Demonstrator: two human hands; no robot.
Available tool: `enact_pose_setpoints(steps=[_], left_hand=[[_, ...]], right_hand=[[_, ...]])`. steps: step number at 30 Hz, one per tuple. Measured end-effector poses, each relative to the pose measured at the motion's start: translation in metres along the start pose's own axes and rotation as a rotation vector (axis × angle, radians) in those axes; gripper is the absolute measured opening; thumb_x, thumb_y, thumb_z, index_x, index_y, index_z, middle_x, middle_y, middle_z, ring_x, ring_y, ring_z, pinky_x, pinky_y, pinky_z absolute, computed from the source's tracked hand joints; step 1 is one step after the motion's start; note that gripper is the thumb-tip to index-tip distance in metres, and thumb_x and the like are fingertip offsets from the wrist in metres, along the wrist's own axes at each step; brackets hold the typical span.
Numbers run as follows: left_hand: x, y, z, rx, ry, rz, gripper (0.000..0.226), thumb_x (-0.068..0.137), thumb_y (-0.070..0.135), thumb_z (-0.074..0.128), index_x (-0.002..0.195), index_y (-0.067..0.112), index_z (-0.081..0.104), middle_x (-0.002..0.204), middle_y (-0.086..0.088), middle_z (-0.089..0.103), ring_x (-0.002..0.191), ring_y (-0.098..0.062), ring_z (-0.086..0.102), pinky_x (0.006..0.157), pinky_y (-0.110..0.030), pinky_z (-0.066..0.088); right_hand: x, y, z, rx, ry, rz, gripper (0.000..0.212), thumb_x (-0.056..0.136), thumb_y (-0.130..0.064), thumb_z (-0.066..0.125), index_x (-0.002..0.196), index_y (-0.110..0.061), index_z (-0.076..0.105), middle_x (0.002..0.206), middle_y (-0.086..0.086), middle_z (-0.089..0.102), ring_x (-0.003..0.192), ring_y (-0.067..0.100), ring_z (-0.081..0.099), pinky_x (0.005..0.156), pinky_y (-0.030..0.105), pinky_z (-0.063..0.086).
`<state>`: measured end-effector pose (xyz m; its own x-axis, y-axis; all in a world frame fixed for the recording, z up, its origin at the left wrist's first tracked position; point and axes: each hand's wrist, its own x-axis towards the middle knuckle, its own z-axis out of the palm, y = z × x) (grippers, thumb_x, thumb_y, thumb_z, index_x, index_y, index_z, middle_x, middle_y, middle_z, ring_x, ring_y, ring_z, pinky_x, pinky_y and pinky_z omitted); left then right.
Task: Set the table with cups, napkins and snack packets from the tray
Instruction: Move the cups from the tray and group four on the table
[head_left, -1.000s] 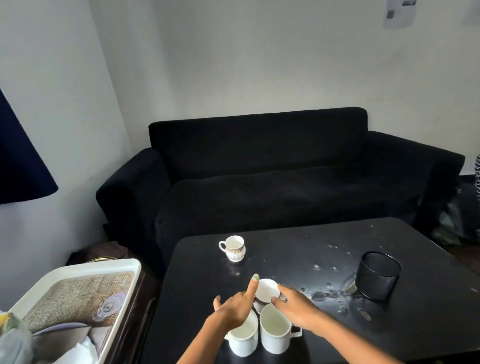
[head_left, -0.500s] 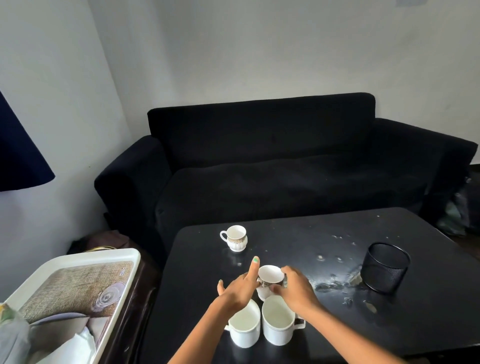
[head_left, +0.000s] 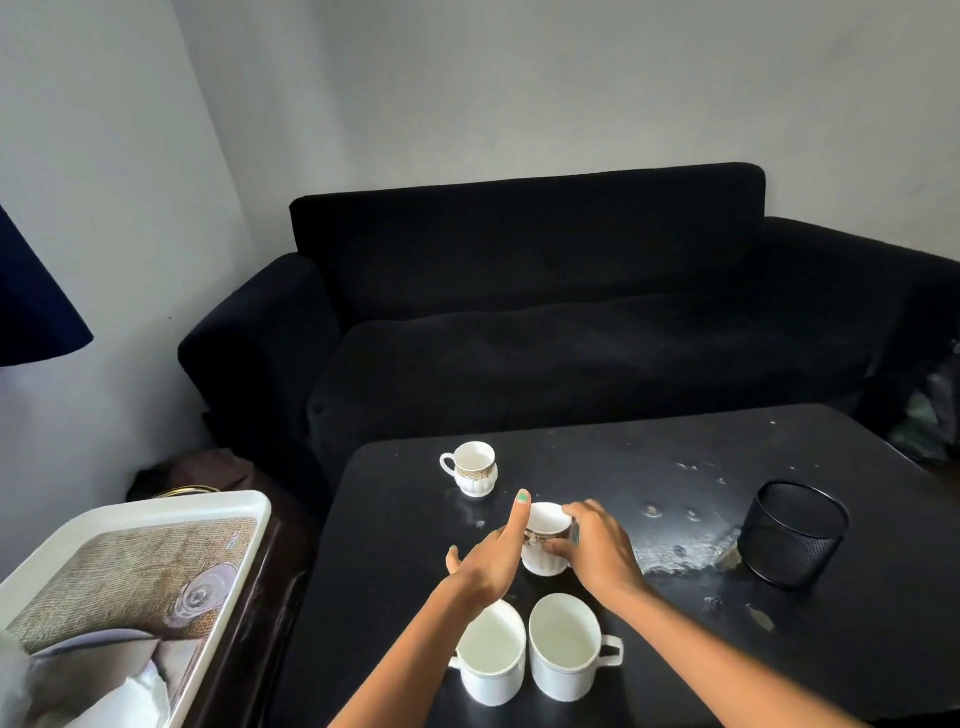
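While both my hands work mid-table, near to far:
Plain mugs (head_left: 524, 657): two, upright, side by side at the near edge; handles pointing outward.
Right hand (head_left: 597, 551): fingers clamped on the patterned cup (head_left: 545, 540), upright, mouth up.
Left hand (head_left: 493, 556): fingers apart, forefinger against the cup's rim.
Far cup (head_left: 470, 467): upright, handle left.
Tray (head_left: 156, 514): left, off the table (head_left: 623, 467).
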<state>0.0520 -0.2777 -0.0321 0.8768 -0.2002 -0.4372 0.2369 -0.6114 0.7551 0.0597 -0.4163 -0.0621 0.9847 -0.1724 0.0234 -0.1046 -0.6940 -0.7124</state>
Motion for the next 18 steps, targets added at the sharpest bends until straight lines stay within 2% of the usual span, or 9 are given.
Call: enact_pose_setpoints(steps=[4,6,7,8,10,12,15,18], left_hand=[[0.015,-0.003,0.0,-0.085,-0.021,0.023,0.078,0.086,0.075,-0.002,0.15,0.038,0.021,0.159,0.007,0.022,0.149,-0.015,0.01,0.115,-0.05,-0.015],[0.024,-0.005,-0.002,-0.205,-0.039,0.046,0.077,0.086,0.075,0.001,0.149,0.038,0.025,0.159,0.006,0.022,0.148,-0.013,0.012,0.119,-0.039,0.002],[0.028,-0.005,-0.003,-0.273,-0.054,0.075,0.076,0.088,0.073,0.003,0.148,0.036,0.029,0.158,0.006,0.025,0.147,-0.01,0.014,0.116,-0.031,0.01],[0.03,-0.004,-0.004,-0.318,-0.066,0.111,0.073,0.09,0.07,0.002,0.146,0.035,0.034,0.157,0.008,0.027,0.145,-0.007,0.016,0.115,-0.027,0.011],[0.036,-0.001,-0.006,-0.353,-0.068,0.166,0.067,0.095,0.062,0.0,0.144,0.036,0.037,0.155,0.01,0.03,0.144,-0.007,0.017,0.12,-0.032,0.001],[0.043,0.0,-0.01,-0.376,-0.068,0.202,0.063,0.097,0.057,0.0,0.141,0.037,0.04,0.15,0.012,0.036,0.142,-0.005,0.021,0.122,-0.035,0.003],[0.053,0.004,-0.015,-0.421,-0.068,0.233,0.058,0.1,0.051,0.001,0.139,0.035,0.041,0.136,0.018,0.041,0.126,0.004,0.03,0.107,-0.017,0.016],[0.066,0.005,-0.018,-0.459,-0.038,0.273,0.056,0.102,0.046,0.005,0.139,0.028,0.042,0.133,0.015,0.044,0.124,0.004,0.034,0.103,-0.015,0.02]], right_hand=[[0.017,0.004,0.008,0.0,0.047,-0.025,0.023,0.09,-0.022,0.059,0.112,-0.017,0.057,0.101,-0.005,0.055,0.09,0.015,0.053,0.073,0.029,0.041],[0.025,0.004,0.011,-0.008,0.044,-0.052,0.031,0.087,-0.024,0.064,0.116,-0.017,0.058,0.107,-0.002,0.056,0.093,0.018,0.056,0.077,0.03,0.045],[0.03,0.005,0.014,-0.026,0.044,-0.074,0.035,0.085,-0.025,0.066,0.118,-0.016,0.058,0.111,0.0,0.055,0.096,0.02,0.057,0.078,0.03,0.046],[0.034,0.004,0.015,-0.04,0.041,-0.086,0.038,0.084,-0.026,0.067,0.12,-0.016,0.057,0.113,0.002,0.054,0.097,0.021,0.058,0.079,0.03,0.046],[0.045,0.003,0.02,-0.039,0.039,-0.101,0.043,0.084,-0.027,0.068,0.122,-0.014,0.055,0.115,0.004,0.052,0.099,0.022,0.058,0.079,0.029,0.045],[0.057,0.002,0.026,-0.039,0.046,-0.116,0.044,0.084,-0.026,0.068,0.123,-0.013,0.054,0.115,0.004,0.05,0.1,0.021,0.057,0.076,0.026,0.041],[0.072,0.0,0.031,-0.037,0.063,-0.131,0.043,0.083,-0.022,0.068,0.123,-0.013,0.055,0.117,0.005,0.05,0.101,0.022,0.056,0.077,0.028,0.042],[0.086,-0.002,0.035,-0.022,0.056,-0.141,0.048,0.083,-0.019,0.07,0.127,-0.012,0.053,0.119,0.007,0.049,0.105,0.025,0.055,0.086,0.035,0.047]])
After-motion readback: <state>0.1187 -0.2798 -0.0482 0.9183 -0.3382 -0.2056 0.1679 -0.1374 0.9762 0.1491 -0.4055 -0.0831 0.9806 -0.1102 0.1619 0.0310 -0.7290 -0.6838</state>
